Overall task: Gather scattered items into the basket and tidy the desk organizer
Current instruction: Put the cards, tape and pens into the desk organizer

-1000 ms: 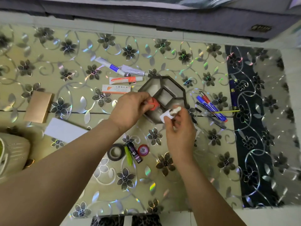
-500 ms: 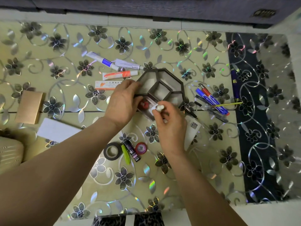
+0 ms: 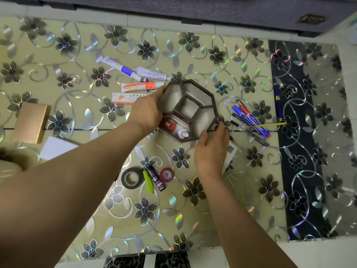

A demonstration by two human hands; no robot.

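Note:
A dark brown octagonal desk organizer point(image 3: 207, 93) with several compartments stands mid-table. Its near compartment holds a small red item point(image 3: 167, 124) and a small white bottle point(image 3: 183, 134). My left hand point(image 3: 146, 111) grips the organizer's left wall. My right hand point(image 3: 211, 149) pinches its near right rim. A cream basket point(image 3: 8, 169) shows partly, blurred, at the left edge under my left arm.
Tubes point(image 3: 123, 68), an orange tube point(image 3: 141, 86) and a small box point(image 3: 126, 97) lie left of the organizer. Markers point(image 3: 250, 118) and a yellow pencil point(image 3: 270, 125) lie to its right. A black tape roll point(image 3: 132, 177), a red roll point(image 3: 166, 175), a gold box point(image 3: 31, 122) and a white card point(image 3: 56, 147) lie nearer.
The red item has left my left hand and the white bottle my right; both now lie in the near compartment. Both hands have moved to the organizer's sides.

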